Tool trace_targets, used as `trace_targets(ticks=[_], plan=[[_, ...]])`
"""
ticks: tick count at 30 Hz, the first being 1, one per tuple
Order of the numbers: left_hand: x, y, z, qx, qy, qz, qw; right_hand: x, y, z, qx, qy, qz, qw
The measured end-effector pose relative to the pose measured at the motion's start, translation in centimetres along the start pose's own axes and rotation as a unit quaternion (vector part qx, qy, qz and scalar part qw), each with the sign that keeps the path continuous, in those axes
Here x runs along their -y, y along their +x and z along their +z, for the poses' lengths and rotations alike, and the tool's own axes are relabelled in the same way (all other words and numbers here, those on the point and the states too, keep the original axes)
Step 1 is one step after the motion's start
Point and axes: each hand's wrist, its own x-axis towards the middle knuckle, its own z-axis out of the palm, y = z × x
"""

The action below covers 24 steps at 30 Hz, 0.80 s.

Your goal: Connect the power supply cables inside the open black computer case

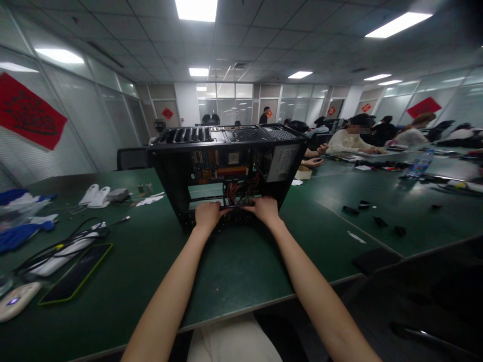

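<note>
A black computer case [177, 181] stands on the green table in front of me, its open side facing me. Inside it I make out a circuit board [211, 161], a power supply with a pale label [283, 163] and a bundle of red and dark wires [239, 191]. My left hand [207, 213] is closed on the near lower edge of the case. On the same edge, a little to the right, my right hand [266, 208] is closed too. Both thumbs lie along the edge, pointing at each other; the other fingers are mostly hidden.
To the left on the green table [234, 271] lie a phone with a green rim [77, 274], a white power strip [68, 251] with black cables and a pale rounded device [18, 301]. Small black pieces [350, 210] and a bottle [420, 163] are right. People sit beyond.
</note>
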Motion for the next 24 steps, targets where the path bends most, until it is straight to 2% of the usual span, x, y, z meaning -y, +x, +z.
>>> trace_targets(ticks=[9, 13, 18, 24], plan=[[0.8, 2.3, 0.6, 0.008, -0.003, -0.012, 1.0, 0.0, 2.3, 0.9, -0.022, -0.007, -0.018, 1.0], [1.2, 2.2, 1.4, -0.03, -0.004, 0.008, 1.0, -0.1, 2.3, 1.4, -0.043, 0.0, -0.036, 0.998], [1.6, 1.9, 2.3, -0.082, 0.001, 0.029, 0.996, -0.2, 2.1, 1.3, -0.033, -0.003, -0.04, 0.999], [1.7, 1.9, 2.0, -0.111, -0.01, 0.06, 0.992, -0.3, 1.9, 0.7, -0.007, 0.009, -0.061, 0.998]])
